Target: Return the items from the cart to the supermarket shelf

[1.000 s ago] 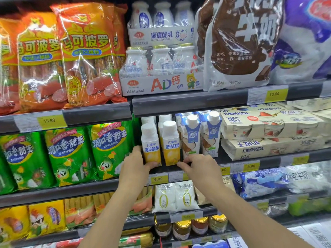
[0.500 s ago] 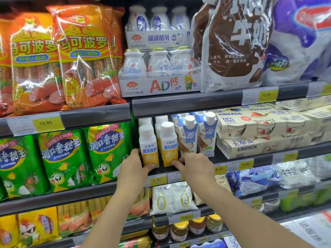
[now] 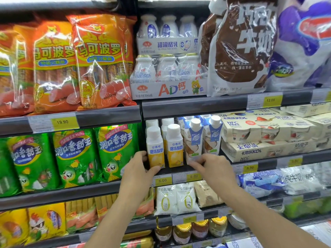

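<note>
Two white bottles with yellow labels stand side by side at the front of the middle shelf. My left hand grips the foot of the left yellow-label bottle, fingers on its left side and thumb under its front. The second yellow-label bottle stands free just to the right. My right hand has its curled fingertips and thumb at the bottom of a blue-and-white carton, pinching its lower edge. A twin carton stands to the right of it.
Green snack bags fill the shelf to the left; cream multipack boxes are stacked to the right. Above sit orange sausage packs, AD milk bottle packs and a brown milk bag. Pouches and jars are below.
My right hand has shifted right, from the foot of the second yellow-label bottle to the blue-and-white carton. My left hand stays on the left bottle. The view has moved slightly.
</note>
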Tool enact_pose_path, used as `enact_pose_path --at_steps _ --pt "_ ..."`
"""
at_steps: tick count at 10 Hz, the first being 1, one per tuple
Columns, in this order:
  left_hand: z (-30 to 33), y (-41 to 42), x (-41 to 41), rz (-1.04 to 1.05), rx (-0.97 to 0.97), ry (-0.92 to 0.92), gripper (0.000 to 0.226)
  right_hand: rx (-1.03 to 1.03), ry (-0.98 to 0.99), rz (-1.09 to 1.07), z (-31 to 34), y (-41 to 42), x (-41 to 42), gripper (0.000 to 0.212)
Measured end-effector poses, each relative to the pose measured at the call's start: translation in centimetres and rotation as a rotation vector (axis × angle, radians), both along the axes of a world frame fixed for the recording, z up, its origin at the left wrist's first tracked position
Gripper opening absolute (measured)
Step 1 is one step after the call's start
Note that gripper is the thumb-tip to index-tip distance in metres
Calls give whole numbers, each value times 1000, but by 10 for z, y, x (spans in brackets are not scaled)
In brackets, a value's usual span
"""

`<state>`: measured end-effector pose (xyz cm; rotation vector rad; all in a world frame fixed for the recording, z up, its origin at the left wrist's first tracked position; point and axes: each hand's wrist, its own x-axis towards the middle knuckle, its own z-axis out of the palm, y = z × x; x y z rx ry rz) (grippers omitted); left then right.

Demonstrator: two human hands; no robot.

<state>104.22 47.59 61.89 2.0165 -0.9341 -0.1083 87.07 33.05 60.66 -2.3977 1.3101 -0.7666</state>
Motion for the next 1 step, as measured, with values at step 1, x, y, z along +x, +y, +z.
enact_pose_path --at_steps 1 --pt "5 28 13 163 -8 -174 21 1 -13 -95 7 -15 -16 39"
